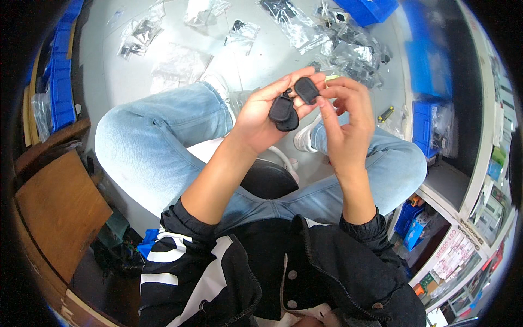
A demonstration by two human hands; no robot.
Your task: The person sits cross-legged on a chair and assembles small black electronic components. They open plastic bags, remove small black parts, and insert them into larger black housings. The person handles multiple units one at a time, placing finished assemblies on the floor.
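Note:
My left hand (254, 117) is turned palm up, with small black rounded plastic pieces (281, 109) resting on its palm. They overlap, and one has a raised rim and a small loop at its top. Over the left fingers, my right hand (348, 120) pinches another black rounded-rectangular piece (306, 90) between thumb and fingertips. This piece shows a flat recessed face with a rim. Both hands are held above my lap, close together. What the pieces belong to cannot be made out.
Clear bags of small black parts (354, 52) lie on the pale floor ahead. Blue bins (61, 82) line the left side, and another blue bin (422, 128) sits on the right shelf. A wooden seat (62, 215) stands at left. A yellow-and-black tool (385, 114) lies beyond my right knee.

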